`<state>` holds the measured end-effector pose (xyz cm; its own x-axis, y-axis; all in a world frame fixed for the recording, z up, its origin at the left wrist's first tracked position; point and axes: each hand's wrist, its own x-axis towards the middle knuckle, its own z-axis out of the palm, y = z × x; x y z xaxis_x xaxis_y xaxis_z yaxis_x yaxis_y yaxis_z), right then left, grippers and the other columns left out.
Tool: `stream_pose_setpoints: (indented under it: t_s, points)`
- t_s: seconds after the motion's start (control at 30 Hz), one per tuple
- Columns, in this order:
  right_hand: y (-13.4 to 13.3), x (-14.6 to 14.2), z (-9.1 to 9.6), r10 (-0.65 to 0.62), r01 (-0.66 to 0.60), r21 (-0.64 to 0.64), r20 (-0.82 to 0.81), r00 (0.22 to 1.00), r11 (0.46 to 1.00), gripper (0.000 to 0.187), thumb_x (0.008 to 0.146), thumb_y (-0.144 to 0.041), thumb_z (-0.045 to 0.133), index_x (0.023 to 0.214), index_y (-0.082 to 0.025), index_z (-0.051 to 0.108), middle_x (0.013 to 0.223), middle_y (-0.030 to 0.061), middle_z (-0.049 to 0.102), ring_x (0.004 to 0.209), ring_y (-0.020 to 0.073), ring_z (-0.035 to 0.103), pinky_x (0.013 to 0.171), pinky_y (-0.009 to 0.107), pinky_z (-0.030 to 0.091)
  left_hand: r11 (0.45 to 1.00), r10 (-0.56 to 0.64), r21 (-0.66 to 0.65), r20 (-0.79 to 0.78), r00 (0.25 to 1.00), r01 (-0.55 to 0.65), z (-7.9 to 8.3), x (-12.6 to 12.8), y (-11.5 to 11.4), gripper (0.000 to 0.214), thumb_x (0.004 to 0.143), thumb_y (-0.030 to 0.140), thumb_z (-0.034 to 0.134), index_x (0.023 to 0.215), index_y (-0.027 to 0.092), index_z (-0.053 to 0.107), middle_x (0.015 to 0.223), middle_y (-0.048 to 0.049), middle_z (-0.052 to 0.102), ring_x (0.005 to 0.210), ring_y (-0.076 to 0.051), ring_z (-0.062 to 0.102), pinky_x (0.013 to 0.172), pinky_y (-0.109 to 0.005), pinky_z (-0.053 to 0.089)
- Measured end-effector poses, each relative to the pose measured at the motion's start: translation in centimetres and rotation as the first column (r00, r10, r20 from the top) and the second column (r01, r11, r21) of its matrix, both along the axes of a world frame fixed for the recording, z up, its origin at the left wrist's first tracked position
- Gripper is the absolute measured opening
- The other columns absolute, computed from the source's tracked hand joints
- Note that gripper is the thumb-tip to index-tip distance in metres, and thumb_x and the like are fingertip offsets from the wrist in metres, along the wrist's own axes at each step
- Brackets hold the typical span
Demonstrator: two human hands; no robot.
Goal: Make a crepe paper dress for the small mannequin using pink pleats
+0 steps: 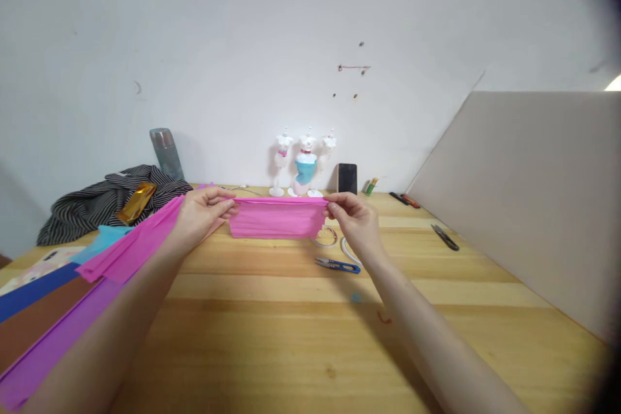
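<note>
A strip of bright pink crepe paper or thin fabric (277, 220) is stretched level between my hands, its upper edge folded over. My left hand (201, 210) pinches its left top corner, and my right hand (354, 217) pinches the right top corner. Below the right hand, blue-handled thread snips (338, 265) lie on the wooden table (272, 336). Close to them are a thin ring (327, 237) and a white curved band (348, 251), partly hidden by the right hand. Behind the strip stand three small white mannequins, the middle one (306, 165) wrapped in light blue.
Coloured sheets (53, 317) and more pink material (138, 239) lie under my left forearm. A striped cloth (92, 204) and a flask (165, 152) are at back left. A phone (347, 178) leans on the wall. Black snips (445, 237) lie near the white right-hand panel (533, 187).
</note>
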<state>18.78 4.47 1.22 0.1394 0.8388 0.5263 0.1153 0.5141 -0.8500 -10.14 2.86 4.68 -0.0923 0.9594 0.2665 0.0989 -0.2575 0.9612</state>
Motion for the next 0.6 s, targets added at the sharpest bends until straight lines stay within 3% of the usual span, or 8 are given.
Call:
stream_pose_setpoints:
  t_s: [0.27,0.47,0.6]
  points:
    - [0.13,-0.01,-0.19,-0.048,0.048,0.016,-0.004,0.999,0.999,0.013,0.072,-0.029,0.068,0.077,-0.02,0.061,0.066,-0.0005,0.063,0.058,0.0149,0.063,0.06,0.03,0.055,0.999,0.027,0.042,-0.009,1.0,-0.027,0.12,0.33,0.07,0.022,0.059,0.032,0.078,0.069,0.015,0.069,0.061,-0.0046,0.07,0.059,-0.017,0.068,0.061,-0.027,0.057]
    - [0.36,0.12,-0.28,-0.025,0.025,0.014,0.008,1.0,1.0,0.017,0.071,-0.029,0.069,0.085,-0.02,0.066,0.07,0.001,0.067,0.061,0.0156,0.064,0.063,0.031,0.055,0.998,0.029,0.066,-0.032,0.999,-0.026,0.36,0.35,-0.27,0.019,0.061,0.032,0.077,0.067,0.016,0.069,0.06,-0.0041,0.069,0.059,-0.017,0.068,0.062,-0.028,0.056]
    - [0.22,0.2,-0.13,-0.025,0.025,0.005,-0.004,1.0,1.0,0.015,0.07,-0.029,0.07,0.081,-0.019,0.067,0.068,0.0005,0.067,0.059,0.0149,0.063,0.061,0.031,0.054,0.999,0.018,0.052,-0.043,0.999,-0.016,0.52,0.37,-0.36,0.02,0.062,0.032,0.076,0.067,0.015,0.068,0.06,-0.0045,0.069,0.058,-0.017,0.068,0.06,-0.026,0.055]
